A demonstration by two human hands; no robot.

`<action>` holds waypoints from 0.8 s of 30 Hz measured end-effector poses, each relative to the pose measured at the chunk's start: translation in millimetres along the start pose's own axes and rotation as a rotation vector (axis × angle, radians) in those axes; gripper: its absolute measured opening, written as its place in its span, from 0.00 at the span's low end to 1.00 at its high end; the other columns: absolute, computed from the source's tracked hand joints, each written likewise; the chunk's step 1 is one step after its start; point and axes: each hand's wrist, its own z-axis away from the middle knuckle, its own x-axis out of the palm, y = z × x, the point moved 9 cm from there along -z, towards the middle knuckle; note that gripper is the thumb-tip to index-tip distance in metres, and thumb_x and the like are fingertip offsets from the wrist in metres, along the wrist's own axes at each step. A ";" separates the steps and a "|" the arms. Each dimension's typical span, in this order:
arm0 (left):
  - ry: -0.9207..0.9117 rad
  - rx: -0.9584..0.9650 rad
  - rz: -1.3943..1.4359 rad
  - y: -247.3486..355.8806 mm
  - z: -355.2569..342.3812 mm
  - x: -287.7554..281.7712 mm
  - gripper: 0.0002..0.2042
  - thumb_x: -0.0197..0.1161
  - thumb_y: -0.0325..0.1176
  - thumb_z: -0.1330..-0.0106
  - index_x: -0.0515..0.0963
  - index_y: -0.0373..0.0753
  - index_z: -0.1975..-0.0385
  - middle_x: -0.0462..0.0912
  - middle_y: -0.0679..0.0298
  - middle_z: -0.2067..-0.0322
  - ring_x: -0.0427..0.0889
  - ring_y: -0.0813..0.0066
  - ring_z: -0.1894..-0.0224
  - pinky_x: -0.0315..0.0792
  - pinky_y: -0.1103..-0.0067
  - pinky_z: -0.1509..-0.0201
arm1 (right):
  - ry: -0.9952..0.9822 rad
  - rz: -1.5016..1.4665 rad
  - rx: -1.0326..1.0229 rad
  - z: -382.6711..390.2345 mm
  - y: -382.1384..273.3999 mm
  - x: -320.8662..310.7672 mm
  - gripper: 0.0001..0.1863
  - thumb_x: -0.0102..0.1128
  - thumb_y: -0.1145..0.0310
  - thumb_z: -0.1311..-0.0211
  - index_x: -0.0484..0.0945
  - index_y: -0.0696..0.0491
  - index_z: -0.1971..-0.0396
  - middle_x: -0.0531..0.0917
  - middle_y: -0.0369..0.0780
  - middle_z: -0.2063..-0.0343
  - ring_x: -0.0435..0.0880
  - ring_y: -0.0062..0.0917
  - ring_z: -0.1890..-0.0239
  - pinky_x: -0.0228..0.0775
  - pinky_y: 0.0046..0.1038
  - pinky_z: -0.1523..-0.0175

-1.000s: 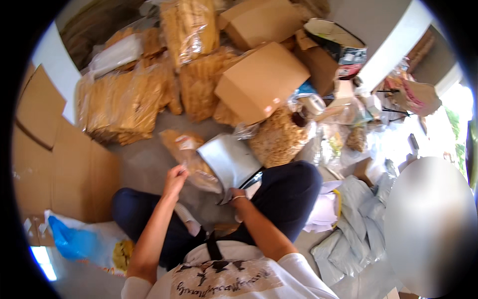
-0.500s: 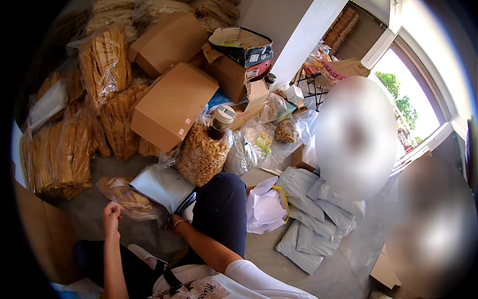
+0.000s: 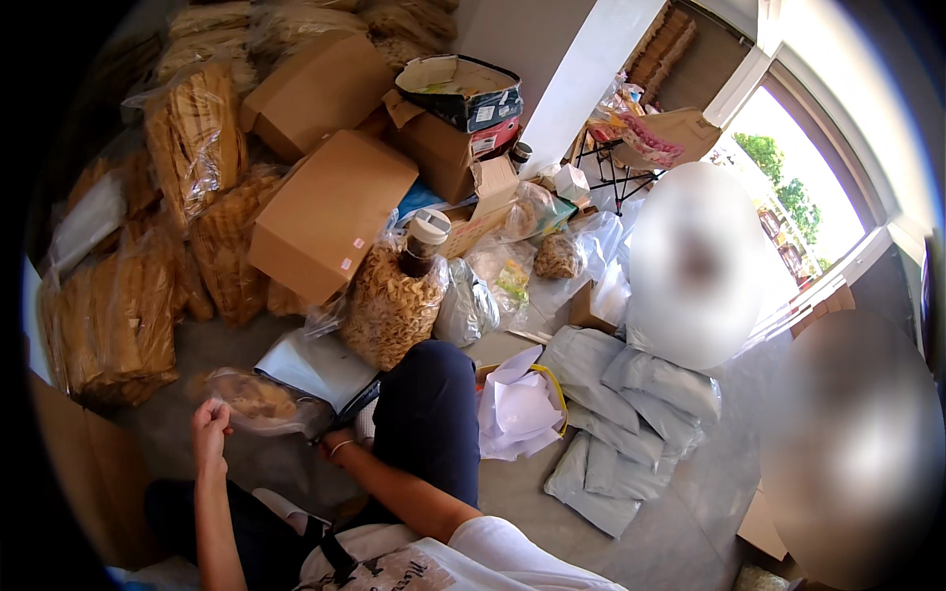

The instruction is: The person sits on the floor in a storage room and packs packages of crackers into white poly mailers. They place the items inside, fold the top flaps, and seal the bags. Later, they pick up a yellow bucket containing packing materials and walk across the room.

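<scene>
My left hand (image 3: 210, 430) is raised beside a clear plastic bag (image 3: 258, 399) of brown dried goods, fingers pinched together. What they hold, if anything, is too small to make out. Reaching past my bent knee, my right hand (image 3: 337, 439) is at the lower end of that bag, by the dark edge of a grey mailing bag (image 3: 317, 368). Its fingers are mostly hidden. The mailing bag lies on the floor, partly over the clear bag. Just beyond stands a big clear bag of curled brown pieces (image 3: 394, 310), with a white-lidded dark bottle (image 3: 428, 236) on it.
Tall bags of brown sticks (image 3: 108, 315) and cardboard boxes (image 3: 330, 212) crowd the far left. To my right are an open box with white paper (image 3: 517, 409) and several filled grey mailing bags (image 3: 631, 424). Two blurred shapes (image 3: 695, 266) stand at the right.
My left hand has dipped slightly and turned, its fingers now over the clear bag's near edge. My right hand has shifted slightly left and down. The view has tilted a little.
</scene>
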 end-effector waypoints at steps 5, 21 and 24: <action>0.382 -0.084 0.042 -21.1 64.9 -145.0 0.02 0.56 0.28 0.38 0.76 0.42 0.68 0.75 0.74 0.74 0.70 0.88 0.75 0.64 0.88 0.75 | -0.393 -0.143 0.047 198.4 -193.4 -56.7 0.14 0.51 0.80 0.52 0.73 0.59 0.62 0.78 0.45 0.63 0.76 0.32 0.59 0.67 0.30 0.49; 0.021 0.571 0.368 233.9 144.1 -83.3 0.05 0.55 0.28 0.36 0.77 0.38 0.72 0.79 0.69 0.70 0.74 0.84 0.67 0.67 0.84 0.62 | -0.597 -0.594 -0.183 90.1 -539.9 -94.2 0.05 0.59 0.74 0.47 0.81 0.59 0.71 0.78 0.38 0.84 0.77 0.22 0.83 0.67 0.22 0.81; -0.100 0.492 0.142 234.2 195.2 -63.4 0.04 0.59 0.28 0.39 0.78 0.35 0.72 0.81 0.66 0.69 0.77 0.80 0.67 0.70 0.80 0.62 | -0.742 -0.693 -0.162 88.8 -583.4 -113.1 0.07 0.59 0.73 0.45 0.79 0.59 0.66 0.77 0.37 0.82 0.76 0.21 0.82 0.68 0.20 0.79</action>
